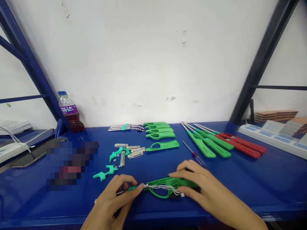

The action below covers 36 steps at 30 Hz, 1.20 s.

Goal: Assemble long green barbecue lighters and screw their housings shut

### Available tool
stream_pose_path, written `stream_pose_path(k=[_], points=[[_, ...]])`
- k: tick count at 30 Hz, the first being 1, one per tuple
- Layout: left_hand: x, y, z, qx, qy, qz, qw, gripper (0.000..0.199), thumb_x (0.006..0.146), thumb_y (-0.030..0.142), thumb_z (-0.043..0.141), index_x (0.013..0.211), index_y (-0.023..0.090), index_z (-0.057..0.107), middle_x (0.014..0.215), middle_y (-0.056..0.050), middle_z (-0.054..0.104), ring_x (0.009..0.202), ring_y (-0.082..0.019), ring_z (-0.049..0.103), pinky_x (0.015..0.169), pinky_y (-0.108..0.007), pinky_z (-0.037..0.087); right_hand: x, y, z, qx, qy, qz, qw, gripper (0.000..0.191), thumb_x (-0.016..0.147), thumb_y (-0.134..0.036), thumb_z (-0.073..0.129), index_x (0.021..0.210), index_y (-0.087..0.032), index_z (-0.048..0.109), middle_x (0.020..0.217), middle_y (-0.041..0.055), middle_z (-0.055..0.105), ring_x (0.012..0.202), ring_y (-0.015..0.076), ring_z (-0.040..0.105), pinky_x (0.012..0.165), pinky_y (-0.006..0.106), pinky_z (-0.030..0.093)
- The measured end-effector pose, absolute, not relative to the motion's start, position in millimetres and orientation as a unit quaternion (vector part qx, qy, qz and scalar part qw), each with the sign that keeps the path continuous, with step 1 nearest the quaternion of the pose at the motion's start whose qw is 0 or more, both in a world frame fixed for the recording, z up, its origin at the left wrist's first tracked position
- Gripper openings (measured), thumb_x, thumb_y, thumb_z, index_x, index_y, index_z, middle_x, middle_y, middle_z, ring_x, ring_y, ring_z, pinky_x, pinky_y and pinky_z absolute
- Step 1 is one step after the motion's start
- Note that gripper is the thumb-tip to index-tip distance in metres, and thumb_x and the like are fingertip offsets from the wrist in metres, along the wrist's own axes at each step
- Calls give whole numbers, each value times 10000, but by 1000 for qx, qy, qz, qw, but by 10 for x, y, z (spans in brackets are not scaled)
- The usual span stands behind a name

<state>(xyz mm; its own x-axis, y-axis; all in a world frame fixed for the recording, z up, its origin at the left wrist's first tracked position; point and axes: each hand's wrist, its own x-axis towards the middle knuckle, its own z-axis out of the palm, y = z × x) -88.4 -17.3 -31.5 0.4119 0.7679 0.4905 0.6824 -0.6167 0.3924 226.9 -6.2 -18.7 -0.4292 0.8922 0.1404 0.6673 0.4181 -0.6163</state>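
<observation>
My left hand (115,199) pinches the lighter nozzle, a thin metal rod with a teal collar, at the casing's narrow end; the fingers hide much of it. Thumb and fingers of my right hand (203,185) close around the wide end of an open green lighter casing half (154,183) above the table. White wires (168,187) run from the nozzle across the casing to a small white connector (182,194) beside my right thumb. Teal trigger parts (105,174) and clear fuel tanks (122,158) lie beyond my left hand.
A screwdriver (198,158) lies beyond my right hand, near green lighters (203,147) and red lighters (243,148). Further back are several green casing halves (159,130) and metal rods (115,128). A drink bottle (69,110) stands left; a power strip (275,139) lies right.
</observation>
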Motion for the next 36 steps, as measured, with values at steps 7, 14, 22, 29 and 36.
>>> stream_pose_path(k=[7, 14, 22, 29, 36], points=[[-848, -185, -291, 833, 449, 316, 70, 345, 1114, 393, 488, 1171, 349, 826, 1108, -64, 698, 826, -145, 670, 696, -186, 562, 2272, -52, -217, -482, -810, 245, 227, 341, 1077, -438, 600, 1410, -418, 674, 1322, 12, 620, 1213, 209, 618, 1082, 328, 485], [-836, -204, -271, 819, 453, 343, 77, 331, 1092, 411, 507, 1201, 369, 817, 898, -42, 668, 683, -147, 624, 639, -207, 597, 2285, -47, -201, -480, -810, 244, 233, 356, 1070, -420, 611, 1420, -413, 675, 1312, 21, 628, 1205, 218, 625, 1074, 333, 495], [-823, -211, -233, 819, 455, 344, 61, 356, 1094, 459, 493, 1149, 366, 831, 914, -36, 677, 713, -147, 657, 661, -200, 607, 2276, -52, -195, -481, -809, 249, 230, 357, 1068, -409, 620, 1422, -420, 670, 1313, 13, 625, 1207, 214, 619, 1071, 325, 486], [-813, -221, -262, 812, 473, 336, 54, 405, 1076, 554, 505, 1038, 343, 848, 938, -45, 685, 761, -159, 673, 708, -226, 630, 2264, -60, -167, -484, -808, 249, 226, 350, 1082, -426, 603, 1428, -427, 659, 1322, 0, 613, 1212, 194, 609, 1070, 307, 466], [-858, -179, -311, 821, 452, 343, 60, 369, 1095, 361, 477, 1116, 366, 845, 936, -48, 687, 730, -153, 662, 661, -214, 599, 2270, -78, -177, -482, -809, 249, 226, 339, 1078, -438, 613, 1413, -434, 666, 1302, -18, 615, 1202, 176, 610, 1065, 285, 458]])
